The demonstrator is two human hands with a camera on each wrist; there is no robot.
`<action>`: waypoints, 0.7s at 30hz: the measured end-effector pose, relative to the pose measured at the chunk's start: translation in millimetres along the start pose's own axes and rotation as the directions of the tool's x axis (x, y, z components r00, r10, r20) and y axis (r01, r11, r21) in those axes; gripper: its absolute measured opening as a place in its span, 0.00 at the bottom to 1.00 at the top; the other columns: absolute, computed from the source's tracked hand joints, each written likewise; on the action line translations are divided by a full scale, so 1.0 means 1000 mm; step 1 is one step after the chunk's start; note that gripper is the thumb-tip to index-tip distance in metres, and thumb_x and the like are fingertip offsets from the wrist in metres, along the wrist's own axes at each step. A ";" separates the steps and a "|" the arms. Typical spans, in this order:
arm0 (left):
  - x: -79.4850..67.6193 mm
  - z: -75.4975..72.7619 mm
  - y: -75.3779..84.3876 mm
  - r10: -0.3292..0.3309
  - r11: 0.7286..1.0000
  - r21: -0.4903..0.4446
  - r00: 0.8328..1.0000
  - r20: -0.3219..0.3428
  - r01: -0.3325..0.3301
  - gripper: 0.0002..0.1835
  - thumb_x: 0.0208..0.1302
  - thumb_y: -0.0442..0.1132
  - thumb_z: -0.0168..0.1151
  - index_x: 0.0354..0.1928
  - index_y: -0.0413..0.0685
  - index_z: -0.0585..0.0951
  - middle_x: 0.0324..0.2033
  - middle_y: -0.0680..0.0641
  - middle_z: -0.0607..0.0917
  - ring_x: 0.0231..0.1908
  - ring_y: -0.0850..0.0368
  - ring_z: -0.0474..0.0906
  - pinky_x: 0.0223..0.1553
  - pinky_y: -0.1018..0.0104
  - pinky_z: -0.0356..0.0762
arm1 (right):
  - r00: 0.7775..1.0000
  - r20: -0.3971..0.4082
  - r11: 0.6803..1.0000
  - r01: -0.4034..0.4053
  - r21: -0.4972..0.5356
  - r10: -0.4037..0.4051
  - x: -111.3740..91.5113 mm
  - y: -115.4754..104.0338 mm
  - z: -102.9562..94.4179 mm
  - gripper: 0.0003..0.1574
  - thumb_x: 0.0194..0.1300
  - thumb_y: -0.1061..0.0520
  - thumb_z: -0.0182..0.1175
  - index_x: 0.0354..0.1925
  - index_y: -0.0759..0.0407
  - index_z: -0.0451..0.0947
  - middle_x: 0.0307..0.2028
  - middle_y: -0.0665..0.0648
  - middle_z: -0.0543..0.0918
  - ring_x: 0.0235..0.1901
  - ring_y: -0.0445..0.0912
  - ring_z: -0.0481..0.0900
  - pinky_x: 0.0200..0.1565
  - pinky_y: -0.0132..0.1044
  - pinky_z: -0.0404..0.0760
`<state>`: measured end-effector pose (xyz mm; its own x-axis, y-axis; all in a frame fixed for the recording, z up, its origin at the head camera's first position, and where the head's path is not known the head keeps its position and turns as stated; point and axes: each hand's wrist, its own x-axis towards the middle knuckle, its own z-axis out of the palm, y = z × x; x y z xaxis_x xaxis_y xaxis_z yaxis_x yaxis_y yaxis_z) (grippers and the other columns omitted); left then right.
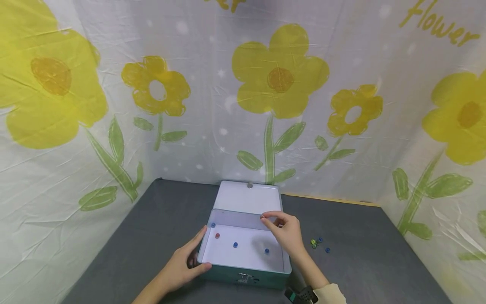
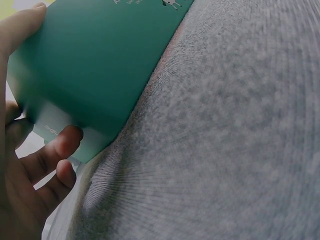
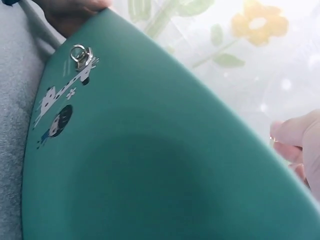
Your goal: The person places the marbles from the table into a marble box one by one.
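A green tin box (image 1: 224,271) with a white inside lies on the dark table, its lid (image 1: 248,196) folded back. My left hand (image 1: 178,266) holds the front left corner, thumb on the front rim and fingers along the left side. Over the right part of the box, my right hand (image 1: 284,230) pinches a small reddish bead-like piece (image 1: 262,217) between thumb and index finger. On the box floor lie a red bead (image 1: 217,235), a blue bead (image 1: 235,245) and another blue bead (image 1: 267,251). One more blue bead (image 1: 213,225) is by the back left corner.
Several small green, yellow and blue beads (image 1: 313,242) lie on the table right of the box, with a single blue bead (image 1: 328,250) slightly apart. A white curtain (image 1: 205,139) printed with yellow flowers surrounds the table. A metal clasp (image 3: 81,56) sticks out from the box's front.
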<state>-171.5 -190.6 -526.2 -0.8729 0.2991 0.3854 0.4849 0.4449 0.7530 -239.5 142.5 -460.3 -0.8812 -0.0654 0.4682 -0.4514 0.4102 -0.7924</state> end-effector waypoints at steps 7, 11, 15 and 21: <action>0.001 -0.001 0.001 0.013 1.000 -0.008 1.000 -0.005 -0.013 0.51 0.62 0.45 0.78 0.83 0.45 0.62 0.64 0.36 0.77 0.28 0.70 0.68 0.29 0.71 0.72 | 1.000 0.028 1.000 0.006 -0.017 -0.006 0.007 -0.008 0.004 0.05 0.66 0.57 0.76 0.41 0.49 0.93 0.22 0.55 0.84 0.19 0.39 0.69 0.22 0.30 0.65; 0.001 -0.002 0.001 0.010 1.000 -0.013 1.000 -0.002 -0.011 0.51 0.62 0.44 0.78 0.83 0.45 0.62 0.65 0.36 0.76 0.28 0.70 0.68 0.29 0.71 0.72 | 0.999 0.048 0.999 0.019 -0.025 -0.018 0.011 -0.011 0.010 0.05 0.66 0.57 0.76 0.41 0.49 0.93 0.23 0.56 0.85 0.19 0.38 0.70 0.22 0.29 0.65; 0.001 -0.002 0.001 0.003 1.000 -0.013 1.000 0.001 -0.003 0.50 0.62 0.45 0.78 0.83 0.45 0.62 0.65 0.36 0.76 0.28 0.70 0.68 0.29 0.71 0.72 | 0.997 0.074 0.999 0.036 -0.039 -0.033 0.012 -0.012 0.015 0.05 0.66 0.58 0.76 0.41 0.51 0.93 0.23 0.55 0.86 0.19 0.37 0.70 0.22 0.29 0.64; 0.000 0.000 0.001 -0.008 1.000 -0.015 1.000 0.005 0.008 0.51 0.62 0.44 0.78 0.83 0.48 0.62 0.64 0.37 0.77 0.28 0.70 0.68 0.29 0.71 0.72 | 0.993 0.115 0.998 0.044 -0.048 -0.038 0.013 -0.012 0.022 0.05 0.65 0.58 0.76 0.41 0.52 0.93 0.25 0.55 0.86 0.19 0.37 0.70 0.22 0.29 0.65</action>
<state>-171.4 -190.7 -525.5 -0.8764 0.2995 0.3772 0.4773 0.4347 0.7637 -248.7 117.0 -453.4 -0.8736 -0.1856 0.4499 -0.4825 0.4501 -0.7514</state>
